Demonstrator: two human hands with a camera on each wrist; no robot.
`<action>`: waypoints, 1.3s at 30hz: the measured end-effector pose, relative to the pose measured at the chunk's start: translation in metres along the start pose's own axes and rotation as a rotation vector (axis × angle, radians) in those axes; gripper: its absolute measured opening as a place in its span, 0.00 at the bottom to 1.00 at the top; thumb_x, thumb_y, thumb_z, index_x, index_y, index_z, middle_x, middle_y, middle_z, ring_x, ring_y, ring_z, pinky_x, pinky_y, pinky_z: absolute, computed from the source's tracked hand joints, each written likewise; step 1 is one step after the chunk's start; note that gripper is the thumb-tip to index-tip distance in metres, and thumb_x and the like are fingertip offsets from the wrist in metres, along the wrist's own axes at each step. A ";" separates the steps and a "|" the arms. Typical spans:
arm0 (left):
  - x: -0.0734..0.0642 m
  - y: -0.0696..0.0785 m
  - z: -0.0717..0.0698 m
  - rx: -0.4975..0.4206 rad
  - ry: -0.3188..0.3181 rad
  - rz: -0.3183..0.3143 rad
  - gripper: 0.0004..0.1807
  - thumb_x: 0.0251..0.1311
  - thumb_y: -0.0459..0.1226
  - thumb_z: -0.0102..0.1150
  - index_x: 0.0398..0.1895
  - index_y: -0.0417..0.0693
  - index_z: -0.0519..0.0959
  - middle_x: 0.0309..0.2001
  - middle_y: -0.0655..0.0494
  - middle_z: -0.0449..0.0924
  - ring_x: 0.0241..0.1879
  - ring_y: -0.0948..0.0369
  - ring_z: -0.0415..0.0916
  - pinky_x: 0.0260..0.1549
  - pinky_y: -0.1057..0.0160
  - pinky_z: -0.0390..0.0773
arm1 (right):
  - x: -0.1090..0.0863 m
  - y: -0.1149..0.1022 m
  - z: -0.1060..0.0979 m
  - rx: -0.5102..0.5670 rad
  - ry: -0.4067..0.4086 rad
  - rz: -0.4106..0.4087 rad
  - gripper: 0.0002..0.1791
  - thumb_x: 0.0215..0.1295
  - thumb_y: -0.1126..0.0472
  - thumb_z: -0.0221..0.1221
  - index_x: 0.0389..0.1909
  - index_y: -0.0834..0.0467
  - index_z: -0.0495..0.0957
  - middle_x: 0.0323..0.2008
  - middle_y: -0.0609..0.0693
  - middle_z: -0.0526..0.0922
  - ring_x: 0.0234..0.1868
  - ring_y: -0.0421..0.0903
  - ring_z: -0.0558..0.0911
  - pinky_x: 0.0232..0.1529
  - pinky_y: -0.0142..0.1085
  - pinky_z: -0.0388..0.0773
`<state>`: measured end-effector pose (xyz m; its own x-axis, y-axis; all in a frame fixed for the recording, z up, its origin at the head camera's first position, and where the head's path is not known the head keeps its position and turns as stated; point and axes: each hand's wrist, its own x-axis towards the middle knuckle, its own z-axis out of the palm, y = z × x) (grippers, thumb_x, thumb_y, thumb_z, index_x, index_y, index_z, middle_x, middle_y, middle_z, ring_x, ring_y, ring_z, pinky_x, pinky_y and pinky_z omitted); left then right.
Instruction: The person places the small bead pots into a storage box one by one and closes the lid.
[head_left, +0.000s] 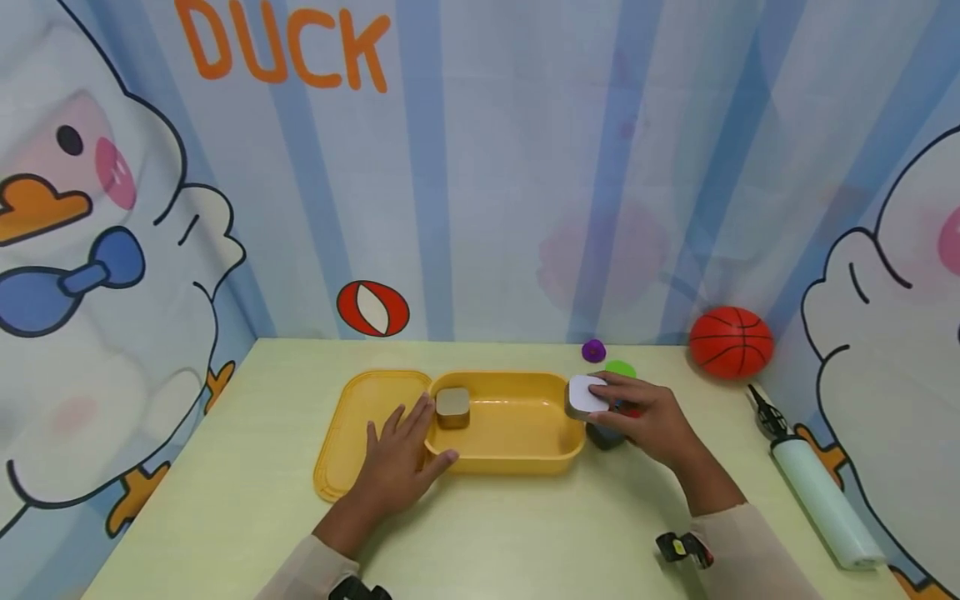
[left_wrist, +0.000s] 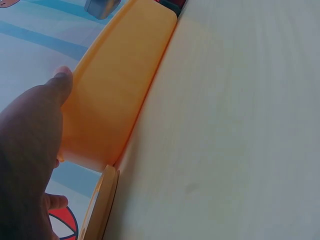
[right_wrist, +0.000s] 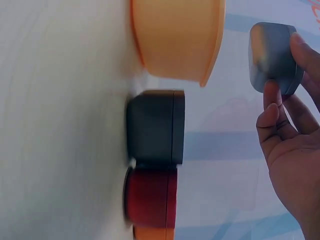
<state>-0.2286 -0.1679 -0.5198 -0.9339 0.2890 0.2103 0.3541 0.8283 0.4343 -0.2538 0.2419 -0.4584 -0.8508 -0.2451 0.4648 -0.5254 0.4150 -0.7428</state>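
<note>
A yellow plastic box (head_left: 517, 427) stands on the table, with a small rounded tin with a tan top (head_left: 452, 408) inside at its left end. My left hand (head_left: 397, 471) rests at the box's left end, fingers extended and thumb by the near rim. In my right hand (head_left: 652, 417) a small grey tin with a white top (head_left: 585, 395) is pinched between thumb and fingers, above the box's right end. The right wrist view shows this grey tin (right_wrist: 274, 55) held higher than the box rim. Flat beside the box, partly behind my left hand, lies a yellow lid (head_left: 347, 433).
Right of the box stand a dark tin (right_wrist: 155, 127), a red tin (right_wrist: 150, 197) and an orange one (right_wrist: 153, 233), partly hidden in the head view. Further back are a green item (head_left: 621, 368), a purple item (head_left: 593, 351), a red ball (head_left: 731, 342) and a pale pump (head_left: 825, 500).
</note>
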 end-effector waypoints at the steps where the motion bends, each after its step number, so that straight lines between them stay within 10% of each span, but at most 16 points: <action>1: 0.000 0.000 0.000 0.003 0.000 -0.001 0.49 0.78 0.67 0.52 0.91 0.53 0.53 0.91 0.57 0.48 0.88 0.36 0.49 0.76 0.14 0.38 | 0.002 -0.001 0.003 0.009 -0.001 -0.005 0.24 0.58 0.72 0.78 0.57 0.65 0.90 0.65 0.68 0.86 0.61 0.18 0.76 0.53 0.17 0.79; 12: 0.001 0.001 -0.002 -0.003 -0.003 0.003 0.49 0.78 0.66 0.53 0.91 0.53 0.53 0.91 0.58 0.48 0.88 0.36 0.49 0.76 0.14 0.38 | 0.018 -0.021 0.038 0.008 -0.076 0.103 0.23 0.62 0.64 0.79 0.59 0.58 0.91 0.68 0.62 0.86 0.66 0.62 0.86 0.49 0.33 0.88; 22: 0.002 0.002 -0.004 0.004 -0.006 -0.011 0.50 0.77 0.67 0.52 0.91 0.53 0.53 0.91 0.58 0.48 0.88 0.37 0.49 0.77 0.15 0.37 | 0.032 -0.037 0.066 0.006 -0.150 0.116 0.25 0.65 0.61 0.77 0.63 0.56 0.89 0.67 0.58 0.87 0.44 0.46 0.87 0.51 0.35 0.90; 39: 0.000 0.001 -0.002 0.017 -0.018 -0.019 0.50 0.77 0.68 0.50 0.91 0.53 0.52 0.91 0.58 0.47 0.88 0.37 0.48 0.77 0.15 0.38 | 0.043 -0.039 0.102 0.007 -0.229 0.119 0.25 0.65 0.63 0.77 0.63 0.60 0.88 0.59 0.61 0.90 0.42 0.46 0.87 0.51 0.43 0.91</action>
<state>-0.2281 -0.1677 -0.5175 -0.9412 0.2819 0.1862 0.3358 0.8418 0.4227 -0.2711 0.1259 -0.4586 -0.8864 -0.3875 0.2534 -0.4210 0.4469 -0.7893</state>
